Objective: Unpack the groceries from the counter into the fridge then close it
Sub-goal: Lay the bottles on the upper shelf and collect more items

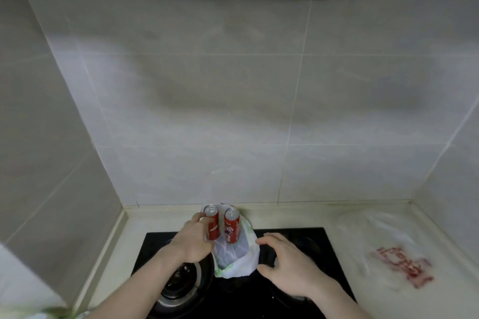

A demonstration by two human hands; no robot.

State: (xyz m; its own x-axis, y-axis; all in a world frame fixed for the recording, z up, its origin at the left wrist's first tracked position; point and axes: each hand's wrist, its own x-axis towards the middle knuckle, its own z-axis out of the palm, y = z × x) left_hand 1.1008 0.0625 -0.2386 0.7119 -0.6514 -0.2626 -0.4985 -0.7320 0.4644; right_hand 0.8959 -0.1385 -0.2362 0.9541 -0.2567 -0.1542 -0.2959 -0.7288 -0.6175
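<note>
Pale tiled walls enclose a black gas hob set into a cream counter. Two red cans stand upright side by side above a white plastic bag on the hob: the left hand grips the left can, while the right can stands just beside it, untouched. The right hand hovers with fingers spread beside the bag, holding nothing.

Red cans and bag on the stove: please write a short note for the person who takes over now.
Left hand grips one red can. Right hand is open beside the white bag, holding nothing. The second can stands upright at the bag's mouth. The bag lies on the black stove. Another plastic bag lies on the counter to the right. Fridge not in view. Left: carry both cans to the fridge, close it.
</note>
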